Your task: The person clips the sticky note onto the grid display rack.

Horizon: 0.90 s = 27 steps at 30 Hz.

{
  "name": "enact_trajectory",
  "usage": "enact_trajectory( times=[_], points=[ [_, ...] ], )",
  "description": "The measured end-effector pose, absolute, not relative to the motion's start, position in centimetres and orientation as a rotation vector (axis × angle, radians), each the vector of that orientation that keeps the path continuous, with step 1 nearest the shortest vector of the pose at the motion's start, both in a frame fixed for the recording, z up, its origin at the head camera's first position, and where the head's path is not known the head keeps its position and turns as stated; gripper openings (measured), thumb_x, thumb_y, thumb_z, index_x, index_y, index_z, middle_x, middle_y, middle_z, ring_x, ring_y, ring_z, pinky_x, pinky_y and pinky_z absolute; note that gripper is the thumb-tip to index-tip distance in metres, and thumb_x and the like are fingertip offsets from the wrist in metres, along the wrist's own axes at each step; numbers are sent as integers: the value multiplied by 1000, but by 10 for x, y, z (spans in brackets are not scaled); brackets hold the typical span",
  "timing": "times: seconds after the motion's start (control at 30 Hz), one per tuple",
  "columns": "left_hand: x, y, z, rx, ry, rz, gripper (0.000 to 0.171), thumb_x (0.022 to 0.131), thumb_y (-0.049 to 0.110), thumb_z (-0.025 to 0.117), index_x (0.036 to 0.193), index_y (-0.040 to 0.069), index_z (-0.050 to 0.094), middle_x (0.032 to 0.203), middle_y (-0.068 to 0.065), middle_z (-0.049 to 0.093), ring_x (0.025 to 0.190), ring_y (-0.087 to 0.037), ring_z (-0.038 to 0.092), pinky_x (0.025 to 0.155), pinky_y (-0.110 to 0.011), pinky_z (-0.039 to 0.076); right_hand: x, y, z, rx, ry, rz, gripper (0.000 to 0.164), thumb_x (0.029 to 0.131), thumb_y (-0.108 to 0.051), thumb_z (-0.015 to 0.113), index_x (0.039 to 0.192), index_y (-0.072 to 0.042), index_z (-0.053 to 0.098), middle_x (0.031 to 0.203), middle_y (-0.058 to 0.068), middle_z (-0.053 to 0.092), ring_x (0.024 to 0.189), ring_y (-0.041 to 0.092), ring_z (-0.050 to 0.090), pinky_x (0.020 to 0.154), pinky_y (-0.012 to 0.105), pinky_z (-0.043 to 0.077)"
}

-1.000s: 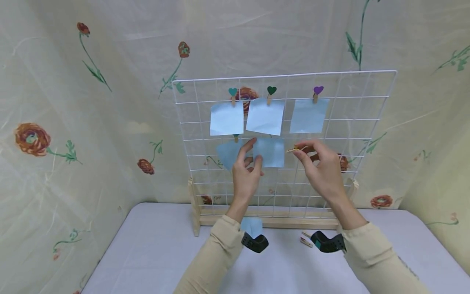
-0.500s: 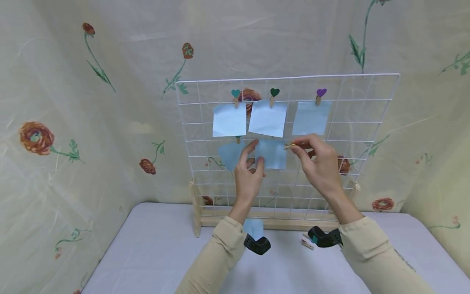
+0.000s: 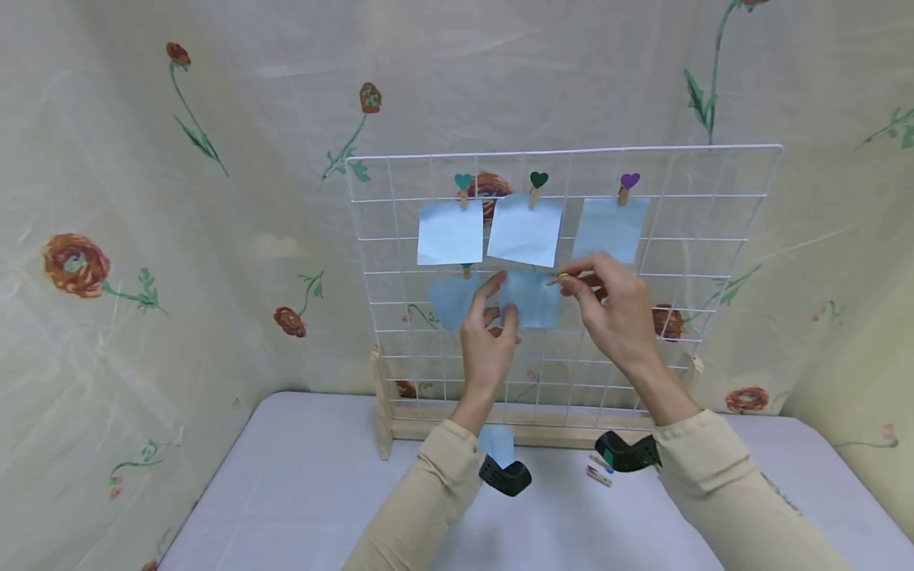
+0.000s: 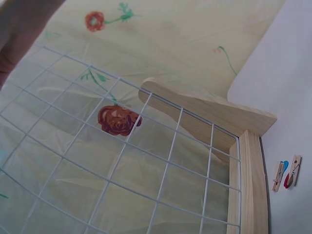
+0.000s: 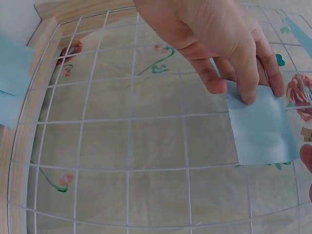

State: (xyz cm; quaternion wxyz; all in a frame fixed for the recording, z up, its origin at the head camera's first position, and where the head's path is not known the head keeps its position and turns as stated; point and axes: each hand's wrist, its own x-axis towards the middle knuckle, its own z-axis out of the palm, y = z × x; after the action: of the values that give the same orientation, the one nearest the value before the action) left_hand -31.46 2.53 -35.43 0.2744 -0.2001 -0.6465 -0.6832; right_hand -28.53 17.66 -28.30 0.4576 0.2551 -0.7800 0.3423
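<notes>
Head view: two-handed work before a flowered cloth (image 3: 286, 47)

Cloth hangs behind and to both sides. Pale desk (image 3: 300, 460) below it. On the desk, a white wire grid (image 3: 564, 151) in a wooden stand (image 3: 543, 435). Beige sleeves (image 3: 407, 515) reach in from the near side, a black device (image 3: 505, 478) at each cuff.

Left hand (image 3: 489, 341): thumb and fingers drawn close, holding the left edge of a blue sheet (image 3: 534, 301) in front of the grid, second row. Right hand (image 3: 620, 313): fingertips narrow, pinching a small clip (image 3: 557, 278) at that sheet's upper right corner. Whether the clip grips paper, cannot tell.

Other paper: three sheets hung side by side above, left (image 3: 450, 235), middle (image 3: 524, 232), right (image 3: 610, 230). Lower-left sheet (image 3: 452, 300) tilted, just beside the left hand. More blue paper (image 3: 497, 446) by the stand's foot.

Smallest: heart-topped pegs on the upper row, teal (image 3: 462, 190), dark green (image 3: 537, 190), purple (image 3: 628, 189). Two loose pegs (image 4: 280, 175) near the stand, blue and red showing in the left wrist view.
</notes>
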Motion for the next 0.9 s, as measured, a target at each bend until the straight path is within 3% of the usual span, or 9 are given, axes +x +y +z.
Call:
enact_trajectory(
  times=[0.13, 0.33, 0.67, 0.77, 0.9],
  points=[
    [-314, 26, -354, -532, -1738, -1853, 45, 94, 11, 55, 131, 35, 50, 135, 5, 53, 63, -36, 62, 52, -27, 53, -286, 176, -282, 624, -1936, 825, 7, 86, -4, 65, 93, -2, 65, 84, 9, 68, 66, 20, 66, 56, 9, 42],
    [-314, 26, -354, -527, -1752, -1842, 44, 95, 12, 54, 132, 36, 50, 134, 5, 54, 59, -24, 62, 52, -28, 54, -290, 174, -281, 630, -1948, 799, 7, 87, -3, 64, 93, -1, 65, 86, 10, 67, 63, 20, 66, 56, 5, 41],
    [-314, 26, -353, -530, -1751, -1834, 43, 95, 12, 53, 132, 33, 51, 135, 3, 52, 61, -29, 62, 51, -27, 53, -293, 169, -278, 646, -1985, 748, 7, 87, -1, 63, 94, 0, 63, 87, 12, 66, 60, 19, 66, 55, 5, 42],
    [-314, 26, -353, -534, -1749, -1836, 43, 95, 11, 53, 132, 32, 51, 135, 2, 52, 64, -33, 62, 50, -27, 53, -294, 170, -276, 649, -1998, 738, 6, 88, 0, 62, 94, 0, 62, 88, 12, 66, 59, 19, 66, 53, 10, 45],
    [-314, 25, -353, -531, -1751, -1830, 43, 95, 11, 53, 132, 32, 51, 135, 2, 52, 65, -28, 62, 50, -26, 53, -295, 169, -275, 655, -2016, 710, 5, 88, 1, 62, 93, -1, 63, 87, 12, 66, 59, 19, 65, 52, 24, 50]
  ],
)
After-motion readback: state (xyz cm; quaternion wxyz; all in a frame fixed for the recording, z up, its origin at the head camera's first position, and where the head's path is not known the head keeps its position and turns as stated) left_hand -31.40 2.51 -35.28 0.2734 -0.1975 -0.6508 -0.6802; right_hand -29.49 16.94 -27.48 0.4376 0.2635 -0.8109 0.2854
